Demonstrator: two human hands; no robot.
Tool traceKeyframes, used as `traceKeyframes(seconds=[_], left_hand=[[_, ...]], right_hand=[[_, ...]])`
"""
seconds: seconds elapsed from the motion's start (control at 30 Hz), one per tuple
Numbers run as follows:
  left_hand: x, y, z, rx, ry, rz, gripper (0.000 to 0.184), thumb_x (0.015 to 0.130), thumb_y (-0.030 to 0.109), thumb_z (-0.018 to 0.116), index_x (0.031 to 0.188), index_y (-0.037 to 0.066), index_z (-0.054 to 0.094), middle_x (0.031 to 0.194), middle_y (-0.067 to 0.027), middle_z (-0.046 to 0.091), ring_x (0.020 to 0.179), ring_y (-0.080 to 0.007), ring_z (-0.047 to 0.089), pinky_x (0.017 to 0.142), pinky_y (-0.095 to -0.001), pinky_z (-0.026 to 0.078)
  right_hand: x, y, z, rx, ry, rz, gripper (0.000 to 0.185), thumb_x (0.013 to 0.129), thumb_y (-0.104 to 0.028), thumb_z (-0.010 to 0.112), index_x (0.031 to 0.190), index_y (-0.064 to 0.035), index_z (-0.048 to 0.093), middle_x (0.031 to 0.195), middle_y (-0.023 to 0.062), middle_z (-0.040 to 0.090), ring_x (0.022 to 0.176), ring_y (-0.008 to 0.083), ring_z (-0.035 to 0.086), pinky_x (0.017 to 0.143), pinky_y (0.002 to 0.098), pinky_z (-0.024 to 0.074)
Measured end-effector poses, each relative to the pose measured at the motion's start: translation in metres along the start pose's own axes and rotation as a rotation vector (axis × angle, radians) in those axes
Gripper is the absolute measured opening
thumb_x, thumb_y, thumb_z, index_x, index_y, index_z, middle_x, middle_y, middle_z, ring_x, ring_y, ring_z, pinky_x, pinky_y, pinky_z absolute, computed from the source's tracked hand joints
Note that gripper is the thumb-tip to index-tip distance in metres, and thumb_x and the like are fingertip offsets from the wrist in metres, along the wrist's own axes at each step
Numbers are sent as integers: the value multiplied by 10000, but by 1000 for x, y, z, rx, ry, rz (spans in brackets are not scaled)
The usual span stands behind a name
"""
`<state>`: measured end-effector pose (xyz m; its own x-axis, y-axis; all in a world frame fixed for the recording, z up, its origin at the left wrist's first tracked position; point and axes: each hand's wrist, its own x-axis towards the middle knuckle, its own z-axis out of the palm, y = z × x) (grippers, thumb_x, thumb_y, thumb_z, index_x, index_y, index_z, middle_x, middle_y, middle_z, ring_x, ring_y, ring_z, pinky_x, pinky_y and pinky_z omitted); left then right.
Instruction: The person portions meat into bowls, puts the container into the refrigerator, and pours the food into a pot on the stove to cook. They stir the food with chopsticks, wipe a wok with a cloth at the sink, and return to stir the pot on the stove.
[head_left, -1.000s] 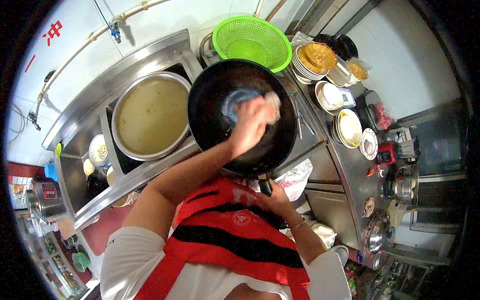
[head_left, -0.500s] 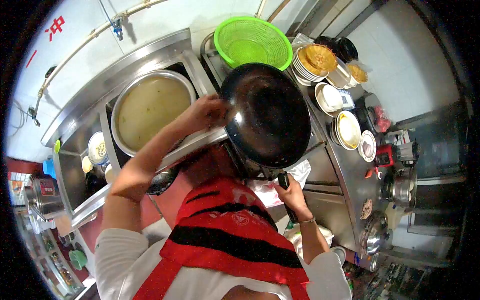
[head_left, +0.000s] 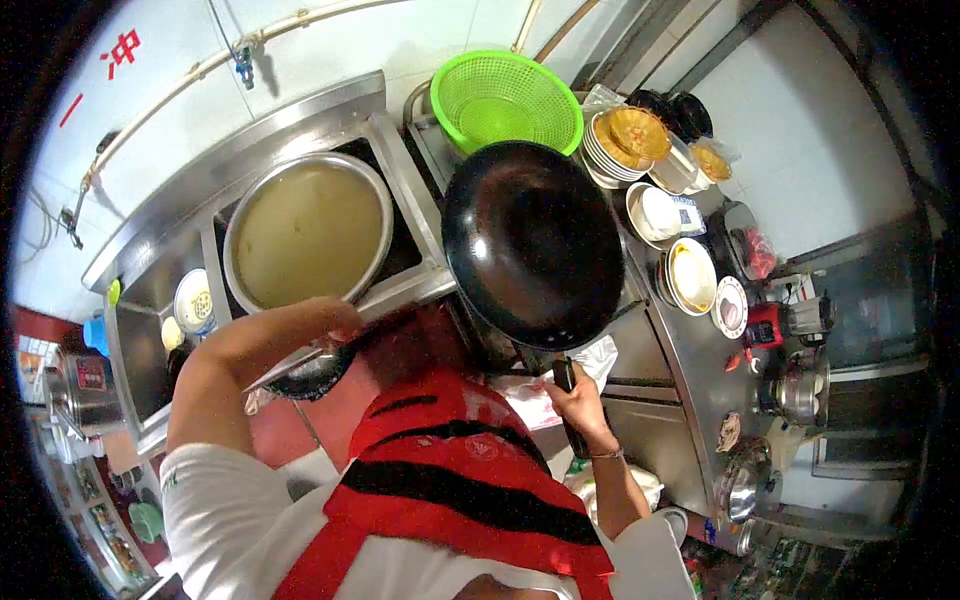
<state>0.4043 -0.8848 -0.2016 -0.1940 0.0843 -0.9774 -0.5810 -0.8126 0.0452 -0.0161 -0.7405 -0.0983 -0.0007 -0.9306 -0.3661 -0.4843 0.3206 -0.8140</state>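
My right hand (head_left: 580,402) is wrapped round the handle (head_left: 566,378) of a black wok (head_left: 535,240). The wok is raised at the stove's right end, its wide dark surface toward me with light glinting on it. My left hand (head_left: 338,322) is over the front edge of the stove, apart from the wok and just below a large metal pot (head_left: 382,235) of cloudy broth. Its fingers are smeared by motion, so their shape does not show. Under my left forearm, a dark speckled pan (head_left: 312,376) is partly hidden.
A green plastic colander (head_left: 455,95) stands behind the wok. Stacked plates (head_left: 603,160) and bowls (head_left: 660,215) line the right counter, with a red blender (head_left: 768,326) farther along. At left is a sink (head_left: 135,345) with bowls.
My left hand has come away from the wok's left side, moving down and left to the stove's front edge. My right hand keeps hold of the handle; the wok stays raised.
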Motion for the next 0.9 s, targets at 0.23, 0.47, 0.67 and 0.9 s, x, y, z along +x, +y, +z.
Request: traceKeyframes(seconds=[0.23,0.47,0.67,0.9], left_hand=[[-86,44,37,270,51,1223,93,794,73,594,885,88,606,803,1,596,664,-118,551,507,-259,451],[-39,196,119,-371,1023,2026,444,744,96,683,1163,89,534,1062,-111,557,983,-269,525,863,-383,434],[-19,163,223,593,868,2018,510,697,36,636,1183,101,493,1170,-172,452,1057,-396,445,902,-493,375],[-39,129,91,1728,901,1326,246,810,199,573,1054,184,595,984,-76,581,911,-289,602,765,-445,513]], right_hand=[[3,6,-11,196,-140,-15,264,844,-66,619,1092,-28,536,609,-19,499,473,63,442,420,232,347],[-1,5,8,29,-224,-31,321,831,-138,674,1114,-48,550,784,40,603,685,141,571,618,275,460],[-2,-4,11,77,-208,-2,374,823,-150,684,1159,-44,557,905,61,632,824,146,568,764,281,467],[-18,10,-4,80,-169,44,375,810,-115,657,1154,-17,544,859,68,620,760,136,537,691,316,463]])
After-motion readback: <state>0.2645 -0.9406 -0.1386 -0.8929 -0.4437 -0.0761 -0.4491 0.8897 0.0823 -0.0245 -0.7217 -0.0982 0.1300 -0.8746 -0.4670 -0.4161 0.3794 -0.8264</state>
